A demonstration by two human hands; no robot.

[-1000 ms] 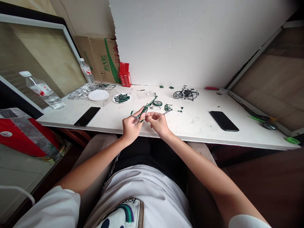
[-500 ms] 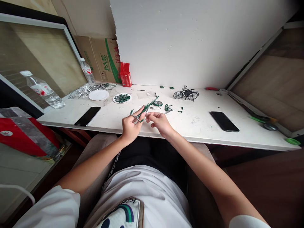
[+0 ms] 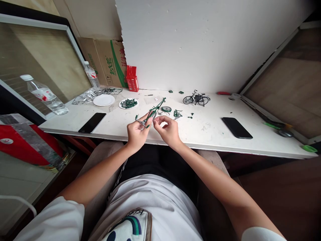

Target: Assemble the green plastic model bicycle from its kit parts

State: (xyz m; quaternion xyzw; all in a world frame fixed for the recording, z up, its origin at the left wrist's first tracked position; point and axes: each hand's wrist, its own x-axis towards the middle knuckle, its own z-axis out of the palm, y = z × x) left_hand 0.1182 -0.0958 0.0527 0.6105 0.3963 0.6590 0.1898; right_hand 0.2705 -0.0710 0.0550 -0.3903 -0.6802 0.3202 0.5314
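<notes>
My left hand (image 3: 136, 132) pinches a slim green model bicycle frame (image 3: 153, 110) that slants up and to the right above the white table (image 3: 205, 129). My right hand (image 3: 168, 130) is closed beside it, thumb and forefinger pinched at the frame's lower end; whether they hold a tiny part is too small to tell. Just behind the hands lie a small green wheel (image 3: 166, 108) and loose green parts (image 3: 177, 114). A finished black model bicycle (image 3: 196, 99) stands farther back.
A white dish of green parts (image 3: 128, 103) and an empty white plate (image 3: 104, 100) sit at the back left, near plastic wrapping (image 3: 86, 96). Black phones lie at left (image 3: 92, 122) and right (image 3: 237, 127). Water bottles (image 3: 43, 95), a cardboard box (image 3: 107, 62) and a red pack (image 3: 132, 79) stand behind.
Both hands have lifted slightly and come closer together. The green frame has moved up and a little left with my left hand, and my right fingers now pinch at its lower end.
</notes>
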